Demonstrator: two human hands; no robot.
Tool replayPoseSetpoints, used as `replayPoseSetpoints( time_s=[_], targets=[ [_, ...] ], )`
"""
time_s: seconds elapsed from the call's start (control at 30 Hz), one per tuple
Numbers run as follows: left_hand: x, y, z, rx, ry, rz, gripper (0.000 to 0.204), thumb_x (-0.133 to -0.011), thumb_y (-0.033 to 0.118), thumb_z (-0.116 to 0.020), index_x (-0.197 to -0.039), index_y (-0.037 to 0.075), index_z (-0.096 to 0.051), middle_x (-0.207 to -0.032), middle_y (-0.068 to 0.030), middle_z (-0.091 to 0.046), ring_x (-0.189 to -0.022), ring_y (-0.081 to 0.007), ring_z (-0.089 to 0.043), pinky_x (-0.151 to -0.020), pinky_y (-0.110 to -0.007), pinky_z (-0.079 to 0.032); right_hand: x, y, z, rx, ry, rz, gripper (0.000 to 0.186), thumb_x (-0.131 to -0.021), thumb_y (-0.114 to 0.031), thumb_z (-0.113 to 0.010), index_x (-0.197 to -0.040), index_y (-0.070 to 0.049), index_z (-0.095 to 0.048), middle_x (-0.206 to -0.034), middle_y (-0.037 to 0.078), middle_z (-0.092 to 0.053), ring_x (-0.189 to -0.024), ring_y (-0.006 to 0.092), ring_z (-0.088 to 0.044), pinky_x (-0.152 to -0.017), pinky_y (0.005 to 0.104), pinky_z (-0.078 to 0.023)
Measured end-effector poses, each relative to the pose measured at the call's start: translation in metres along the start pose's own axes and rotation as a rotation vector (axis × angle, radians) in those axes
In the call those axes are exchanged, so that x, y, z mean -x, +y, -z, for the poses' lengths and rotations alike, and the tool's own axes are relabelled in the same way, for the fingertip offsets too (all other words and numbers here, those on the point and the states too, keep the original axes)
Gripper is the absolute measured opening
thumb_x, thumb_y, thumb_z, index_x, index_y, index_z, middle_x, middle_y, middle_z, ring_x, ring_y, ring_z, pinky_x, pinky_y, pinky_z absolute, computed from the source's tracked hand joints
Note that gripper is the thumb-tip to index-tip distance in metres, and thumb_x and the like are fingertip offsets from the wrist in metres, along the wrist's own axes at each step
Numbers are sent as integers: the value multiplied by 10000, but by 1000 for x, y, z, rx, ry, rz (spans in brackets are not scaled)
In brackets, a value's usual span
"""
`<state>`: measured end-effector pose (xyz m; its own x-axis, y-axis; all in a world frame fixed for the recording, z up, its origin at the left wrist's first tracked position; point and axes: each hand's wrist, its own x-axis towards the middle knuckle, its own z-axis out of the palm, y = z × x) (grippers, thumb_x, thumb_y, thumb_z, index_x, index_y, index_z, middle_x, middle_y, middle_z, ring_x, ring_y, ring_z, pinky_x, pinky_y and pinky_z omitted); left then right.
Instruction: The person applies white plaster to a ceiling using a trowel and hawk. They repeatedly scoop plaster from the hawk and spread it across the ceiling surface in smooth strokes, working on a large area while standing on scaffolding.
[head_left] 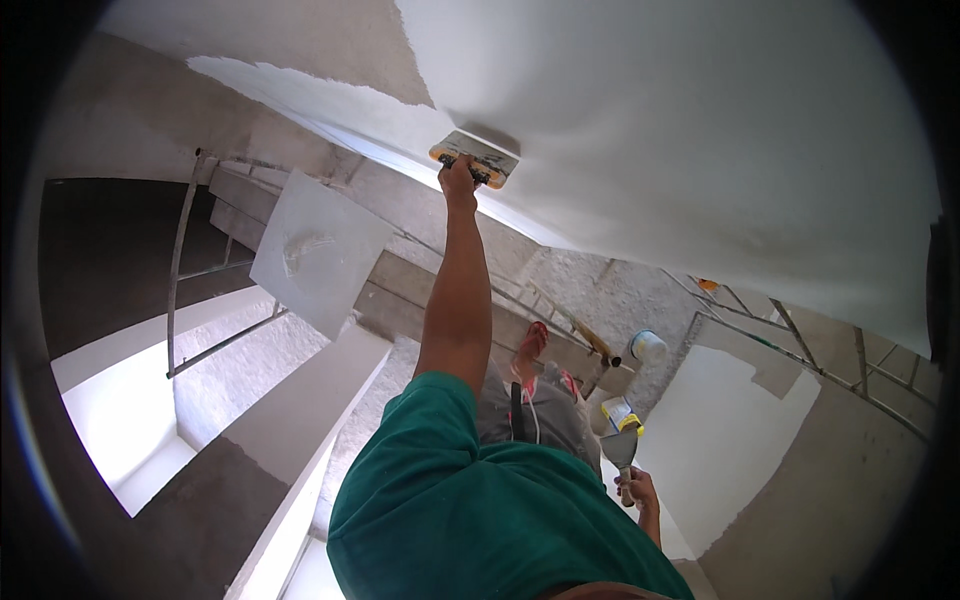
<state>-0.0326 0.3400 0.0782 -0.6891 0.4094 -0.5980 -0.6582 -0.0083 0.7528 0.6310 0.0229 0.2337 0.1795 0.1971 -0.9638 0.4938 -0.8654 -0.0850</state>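
Up top goes the bare left hand (459, 182), arm at full stretch, fingers wrapped tight around the grip of a wide, flat trowel with a grey blade and yellow-and-black trim (492, 153)! That trowel sits up against the smooth, white-coated wall (690, 120), its shadow falling just beyond the blade, and right beside it the white coat meets a ragged-edged, bare grey-beige patch (340, 40).

Down low on the right, the bare right hand (640, 488) has its fingers curled closed around the slim handle of a grey, fan-shaped putty knife (621, 447), blade pointing up, well apart from the trowel. Just beyond that blade, a yellow-and-white container (617, 411); further out, a white round bucket (648, 347).

Over to the left, a large, square white board (325, 225) with a smeared patch on its face, near a grey metal scaffold frame (183, 260). Below the green short sleeve (415, 430), a foot in a red sandal (531, 345) shows near the grey planks (410, 290)!
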Motion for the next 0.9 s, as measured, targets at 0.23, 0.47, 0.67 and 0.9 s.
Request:
replayPoseSetpoints(
  time_s=[0.23, 0.47, 0.67, 0.9],
  targets=[
    [5, 21, -23, -48, 1, -14, 198, -731, 170, -635, -835, 9, -586, -718, -70, -575, -543, -149, -527, -416, -266, -395, -6, 5, -12, -32, -16, 4, 425, -728, 123, -533, -1125, -3, -615, -809, 83, -648, -614, 168, -589, -548, 326, -495],
    [68, 99, -63, -2, -119, -163, 162, -733, 156, -639, -741, 10, -570, -631, -56, -522, -436, -131, -460, -363, -253, -346, -28, 3, 7, 7, -65, 73, 378, -742, 110, -551, -1098, 4, -616, -839, 91, -653, -625, 180, -595, -567, 329, -495],
    [191, 239, -112, 44, -164, -394, 171, -737, 151, -669, -736, 10, -573, -637, -87, -550, -436, -171, -505, -352, -286, -391, -55, -17, 32, 66, -148, 152, 323, -763, 108, -523, -1045, -8, -629, -848, 91, -647, -650, 186, -594, -585, 342, -488],
    [361, 422, -201, -29, -461, -680, 341, -937, 260, -520, -662, 59, -537, -581, -87, -570, -400, -157, -504, -348, -275, -420, -79, -16, 50, 29, -253, 315, 222, -747, 92, -524, -921, -25, -599, -814, 71, -626, -631, 186, -582, -579, 348, -484]
  ],
)
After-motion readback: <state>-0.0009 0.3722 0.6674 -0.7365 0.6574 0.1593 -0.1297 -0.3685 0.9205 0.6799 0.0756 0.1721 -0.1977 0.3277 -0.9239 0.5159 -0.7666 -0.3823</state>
